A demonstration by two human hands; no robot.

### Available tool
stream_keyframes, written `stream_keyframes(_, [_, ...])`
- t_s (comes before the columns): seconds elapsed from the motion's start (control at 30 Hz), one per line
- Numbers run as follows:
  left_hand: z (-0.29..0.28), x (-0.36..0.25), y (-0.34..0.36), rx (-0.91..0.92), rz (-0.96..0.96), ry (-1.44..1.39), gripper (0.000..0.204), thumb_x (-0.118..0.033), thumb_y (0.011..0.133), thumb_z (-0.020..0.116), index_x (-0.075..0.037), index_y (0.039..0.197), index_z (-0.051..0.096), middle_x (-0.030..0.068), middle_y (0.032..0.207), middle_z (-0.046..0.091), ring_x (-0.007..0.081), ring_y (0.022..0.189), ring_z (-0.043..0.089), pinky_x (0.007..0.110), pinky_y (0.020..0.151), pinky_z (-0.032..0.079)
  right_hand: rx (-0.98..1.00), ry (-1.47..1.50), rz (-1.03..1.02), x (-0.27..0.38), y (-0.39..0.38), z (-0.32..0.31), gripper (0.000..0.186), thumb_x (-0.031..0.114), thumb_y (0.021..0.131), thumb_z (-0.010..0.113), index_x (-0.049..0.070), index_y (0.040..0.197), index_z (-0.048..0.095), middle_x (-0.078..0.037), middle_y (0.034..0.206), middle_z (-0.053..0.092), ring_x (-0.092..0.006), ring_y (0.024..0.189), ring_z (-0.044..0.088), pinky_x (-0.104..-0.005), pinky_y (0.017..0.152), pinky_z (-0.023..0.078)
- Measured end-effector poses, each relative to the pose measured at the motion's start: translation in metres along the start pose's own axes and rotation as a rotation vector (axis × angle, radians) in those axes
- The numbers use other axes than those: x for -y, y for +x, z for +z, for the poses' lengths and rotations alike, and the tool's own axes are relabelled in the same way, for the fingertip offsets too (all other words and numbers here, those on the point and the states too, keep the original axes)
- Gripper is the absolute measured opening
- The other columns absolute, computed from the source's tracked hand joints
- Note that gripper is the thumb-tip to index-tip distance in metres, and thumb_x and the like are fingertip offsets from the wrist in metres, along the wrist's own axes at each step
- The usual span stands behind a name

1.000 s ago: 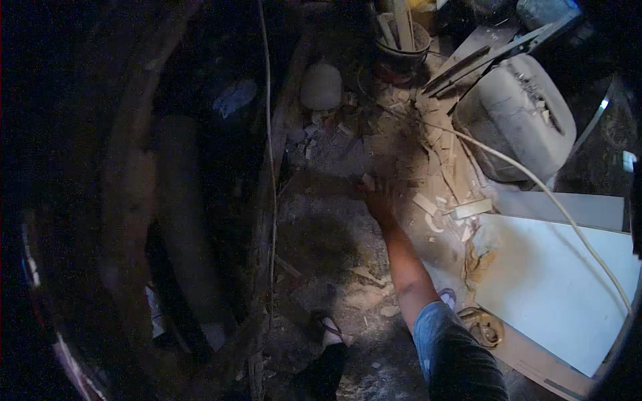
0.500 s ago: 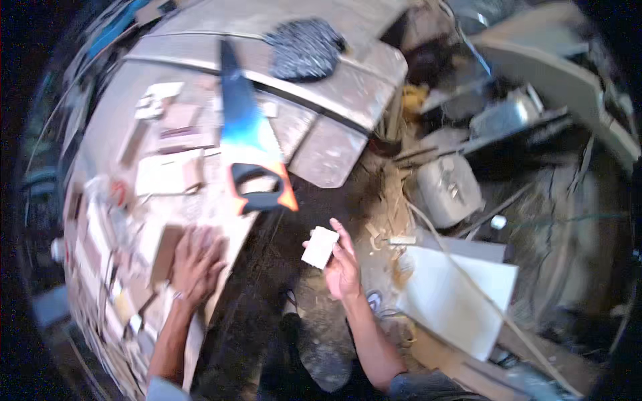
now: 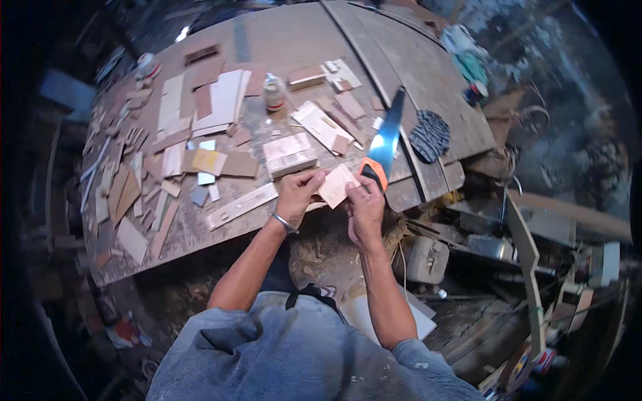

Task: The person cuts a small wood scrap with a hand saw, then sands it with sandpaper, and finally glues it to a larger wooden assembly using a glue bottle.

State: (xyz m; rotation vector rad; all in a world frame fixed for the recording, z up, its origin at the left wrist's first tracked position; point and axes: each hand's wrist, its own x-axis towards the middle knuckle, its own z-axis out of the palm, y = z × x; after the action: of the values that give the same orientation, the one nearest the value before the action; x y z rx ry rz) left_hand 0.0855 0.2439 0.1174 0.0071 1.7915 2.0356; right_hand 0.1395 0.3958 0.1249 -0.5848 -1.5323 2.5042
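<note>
A small flat piece of wood (image 3: pixel 338 186), pale and roughly square, is held up over the workbench's front edge. My left hand (image 3: pixel 299 196), with a metal bangle at the wrist, pinches its left side. On its right side the fingers of my right hand (image 3: pixel 366 208) grip it. Just beyond my right hand lies a handsaw (image 3: pixel 386 144) with an orange and black handle, its blade pointing away. Behind my left hand sits a stack of wood blocks (image 3: pixel 289 155), and a long wood strip (image 3: pixel 242 206) lies to the left of it.
Many wood offcuts (image 3: pixel 134 239) litter the left of the workbench (image 3: pixel 281 47). A glue bottle (image 3: pixel 273 93) stands mid-bench. Right of the saw lies a dark knitted bundle (image 3: pixel 429 136). A grey jerrycan (image 3: pixel 426 259) and a white board (image 3: pixel 361 314) are on the floor at right.
My left hand has left the bench and taken hold of the wood piece, which my right hand alone held before. The view has swung left and now takes in more of the bench.
</note>
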Motion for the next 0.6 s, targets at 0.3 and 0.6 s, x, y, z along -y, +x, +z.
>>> stream_keyframes(0.3, [-0.084,0.021,0.008,0.141,-0.125,-0.421,0.036,-0.014,0.095,0.067,0.004,0.126,0.063,0.0099,0.093,0.070,0.0148,0.078,0.069,0.025,0.072,0.059,0.029,-0.072,0.253,-0.030,0.026,0.033,0.021,0.013,0.093,0.068,0.002,0.103,0.054,-0.008,0.084,0.066,-0.0126,0.068,0.064,-0.0227,0.053,0.053])
stream_keyframes(0.6, [-0.115,0.086,0.014,0.063,-0.452,-0.141,0.026,-0.021,0.097,0.065,0.003,0.106,0.067,0.0084,0.078,0.069,0.0123,0.063,0.066,0.026,0.059,0.059,0.250,-0.339,0.569,-0.066,0.058,0.010,0.040,0.001,0.090,0.066,0.001,0.127,0.051,-0.009,0.081,0.067,-0.0136,0.057,0.062,-0.0248,0.048,0.051])
